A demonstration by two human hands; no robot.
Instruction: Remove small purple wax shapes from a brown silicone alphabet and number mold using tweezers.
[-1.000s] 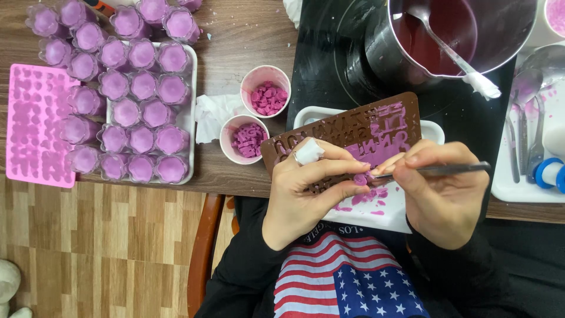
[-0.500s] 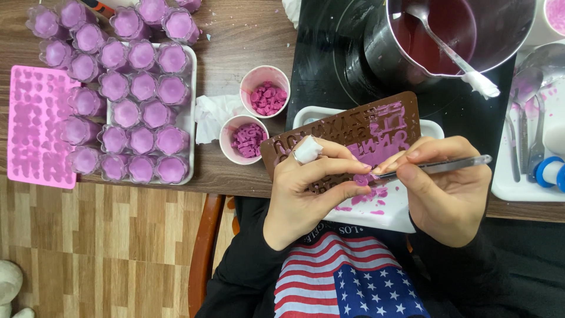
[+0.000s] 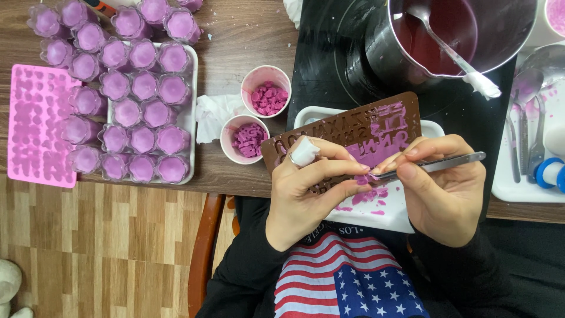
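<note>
My left hand (image 3: 306, 188) grips the near edge of a brown silicone mould (image 3: 376, 126) with letter-shaped cavities, some filled with purple wax. A white bandage wraps one finger. My right hand (image 3: 444, 194) holds a thin metal tool (image 3: 447, 161) whose tip touches the purple bits at the mould's lower edge. The mould is tilted over a white tray (image 3: 388, 218) speckled with purple scraps.
Two white cups (image 3: 266, 88) (image 3: 242, 140) hold pink-purple pieces. A white tray (image 3: 187, 121) of purple filled cups and a pink mould (image 3: 35, 123) lie at left. A pot (image 3: 500, 35) of purple liquid with a spoon stands on a black cooktop (image 3: 329, 65). Spoons (image 3: 527, 112) rest at right.
My right hand has shifted the metal tool slightly, its tip staying at the mould's lower edge. My left hand keeps the same grip.
</note>
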